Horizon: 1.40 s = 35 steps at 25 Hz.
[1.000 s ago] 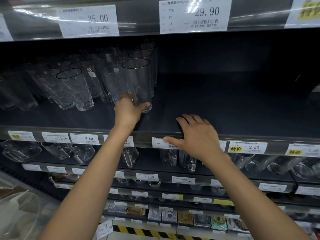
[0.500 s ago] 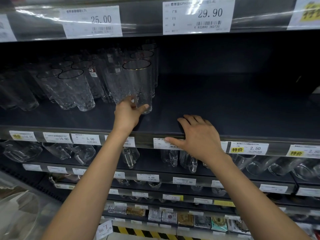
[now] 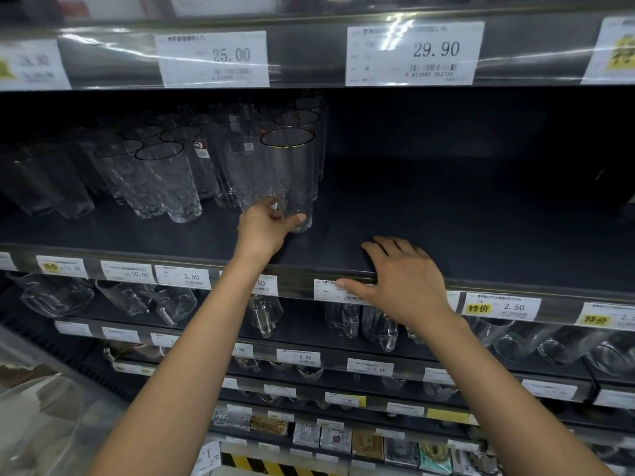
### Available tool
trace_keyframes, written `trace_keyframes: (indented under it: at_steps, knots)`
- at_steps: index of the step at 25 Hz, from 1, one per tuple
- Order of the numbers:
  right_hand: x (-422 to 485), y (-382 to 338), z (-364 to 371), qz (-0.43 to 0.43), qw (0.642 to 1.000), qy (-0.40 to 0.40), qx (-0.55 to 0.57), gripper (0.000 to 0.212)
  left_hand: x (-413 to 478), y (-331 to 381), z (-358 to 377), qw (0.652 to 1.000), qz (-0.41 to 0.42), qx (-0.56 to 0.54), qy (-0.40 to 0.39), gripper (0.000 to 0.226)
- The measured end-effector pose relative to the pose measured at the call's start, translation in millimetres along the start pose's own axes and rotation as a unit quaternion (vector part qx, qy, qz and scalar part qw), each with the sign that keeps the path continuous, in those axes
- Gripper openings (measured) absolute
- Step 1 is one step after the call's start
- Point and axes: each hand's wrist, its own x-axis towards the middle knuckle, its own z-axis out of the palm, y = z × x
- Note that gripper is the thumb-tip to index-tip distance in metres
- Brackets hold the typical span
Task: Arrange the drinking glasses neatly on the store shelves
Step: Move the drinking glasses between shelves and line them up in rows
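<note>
A dark store shelf [image 3: 464, 228] runs in front of me, with price labels along its front rail and a 29.90 tag [image 3: 414, 53] on the shelf above. The right half of the shelf is bare board; clear glasses crowd its left half. My left hand [image 3: 263, 228] grips the base of a tall gold-rimmed glass [image 3: 288, 170], thumb across its front and fingers curled behind it. The glass is upright at the right end of the group, in front of two like it, and I cannot tell whether its foot touches the board. The textured tumblers [image 3: 165, 183] stand further left, apart from my hand. My right hand [image 3: 402, 280] holds nothing: it lies flat on the shelf's front edge, fingers spread, thumb on the label strip, well right of the glass.
</note>
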Motion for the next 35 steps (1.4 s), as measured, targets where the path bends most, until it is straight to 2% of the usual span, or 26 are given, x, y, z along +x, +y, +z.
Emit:
trace_keyframes:
  at_steps: [4, 6, 10, 15, 20, 23, 26, 28, 32, 35]
  knots:
    - [1, 0, -8, -0.006, 0.999, -0.035, 0.02, 0.092, 3, -12, -17, 0.998, -0.021, -0.022, -0.047, 0.063]
    - [3, 1, -14, 0.003, 0.996, -0.074, 0.05, 0.095, 3, -17, -29, 0.994, -0.027, -0.069, -0.078, 0.05]
    - [12, -7, -37, 0.06, 0.975, -0.12, 0.176, 0.093, 6, -26, -67, 0.989, 0.001, -0.073, -0.13, 0.022]
    - [27, -53, -62, 0.11, 0.947, -0.062, 0.297, 0.068, 24, -33, -109, 0.983, 0.029, -0.088, -0.159, 0.013]
    - [48, -123, -69, 0.124, 0.933, -0.04, 0.336, 0.05, 49, -53, -129, 0.974, 0.054, -0.107, -0.193, 0.006]
    - [63, -158, -67, 0.129, 0.924, -0.028, 0.359, 0.041, 62, -67, -135, 0.97, 0.077, -0.11, -0.201, 0.011]
    - [76, -181, -63, 0.155, 0.917, 0.02, 0.367, 0.023, 77, -75, -147, 0.966, 0.117, -0.109, -0.204, 0.012]
    - [82, -188, -65, 0.187, 0.907, 0.083, 0.369, 0.012, 87, -72, -155, 0.961, 0.143, -0.116, -0.209, 0.012]
    - [86, -186, -79, 0.251, 0.862, 0.271, 0.348, 0.024, 100, -45, -167, 0.946, 0.212, -0.118, -0.214, 0.008]
    - [89, -178, -81, 0.263, 0.844, 0.322, 0.338, 0.027, 111, -23, -175, 0.937, 0.265, -0.075, -0.216, 0.011]
